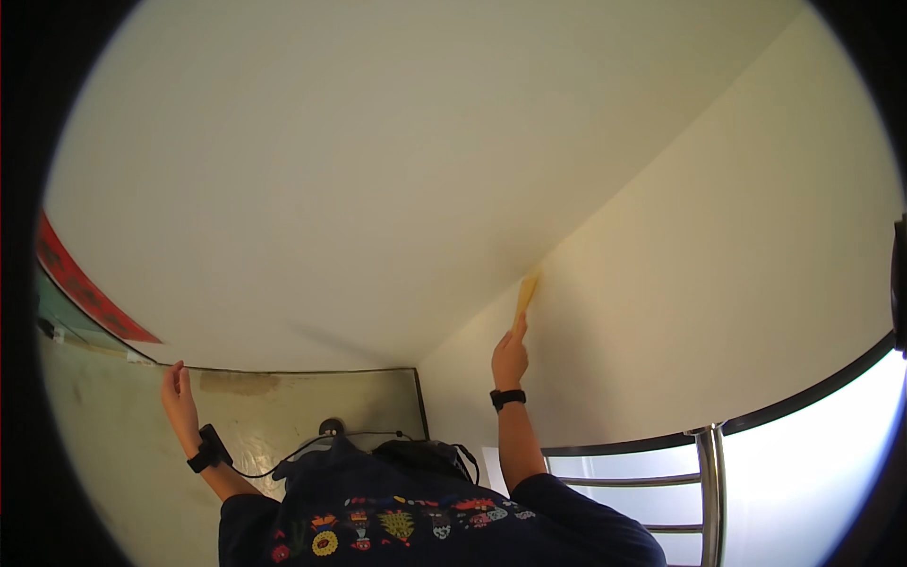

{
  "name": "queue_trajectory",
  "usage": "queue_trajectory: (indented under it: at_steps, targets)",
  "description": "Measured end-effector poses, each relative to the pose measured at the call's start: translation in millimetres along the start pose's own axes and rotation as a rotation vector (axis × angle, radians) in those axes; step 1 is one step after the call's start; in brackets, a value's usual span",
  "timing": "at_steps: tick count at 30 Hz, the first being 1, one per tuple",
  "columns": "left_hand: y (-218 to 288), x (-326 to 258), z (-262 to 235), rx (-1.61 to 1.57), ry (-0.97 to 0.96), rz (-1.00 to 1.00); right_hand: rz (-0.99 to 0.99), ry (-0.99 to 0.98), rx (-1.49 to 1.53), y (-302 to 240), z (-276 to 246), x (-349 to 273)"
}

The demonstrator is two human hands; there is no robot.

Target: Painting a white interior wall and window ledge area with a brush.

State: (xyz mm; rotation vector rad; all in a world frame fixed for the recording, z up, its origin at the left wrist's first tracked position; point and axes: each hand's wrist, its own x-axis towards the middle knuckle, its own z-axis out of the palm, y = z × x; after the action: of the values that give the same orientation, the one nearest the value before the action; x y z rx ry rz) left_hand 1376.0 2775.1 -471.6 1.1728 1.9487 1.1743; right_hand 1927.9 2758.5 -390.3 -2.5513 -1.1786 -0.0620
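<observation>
My right hand [510, 361] is closed around the narrow end of a flat yellow hand tool [526, 295] that widens toward its tip. That tip meets the corner where two pale walls join; whether it is a brush or a scraper is too small to tell. The large pale wall [340, 180] lies ahead, and the other pale wall [737, 255] runs off to the right. At the left, my left hand [179, 389] is raised with nothing visible in it, its fingers loosely bent near the wall's lower edge. Both wrists wear black bands.
A red strip [90, 293] with dark marks borders the wall at far left. Below lies a greenish floor [104, 435] with a brown stain [238, 383]. A dark cable [274, 470] runs beside me. Metal railings [710, 482] stand at lower right, under a dark edge trim [803, 402].
</observation>
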Motion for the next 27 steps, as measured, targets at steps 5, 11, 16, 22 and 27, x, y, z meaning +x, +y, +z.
queue_trajectory:
  at_steps: [5,11,16,22,27]
  targets:
    - [-2.6,2.1,5.3,0.014,-0.002,0.005,0.038,-0.195,-0.108,64.6,64.7,-11.8]
    - [-7.1,-5.5,4.9,0.045,-0.002,-0.011,0.020,-0.180,-0.082,65.4,55.0,8.3]
    - [-13.1,9.1,27.5,0.004,-0.019,0.097,-0.126,0.021,0.015,28.1,-5.7,41.1]
    - [-3.0,35.1,49.3,0.001,-0.063,0.088,-0.123,0.209,0.144,-16.4,-74.8,43.4]
    - [-5.3,28.7,88.8,-0.134,-0.115,0.113,-0.141,0.445,0.224,-31.7,-125.8,26.8]
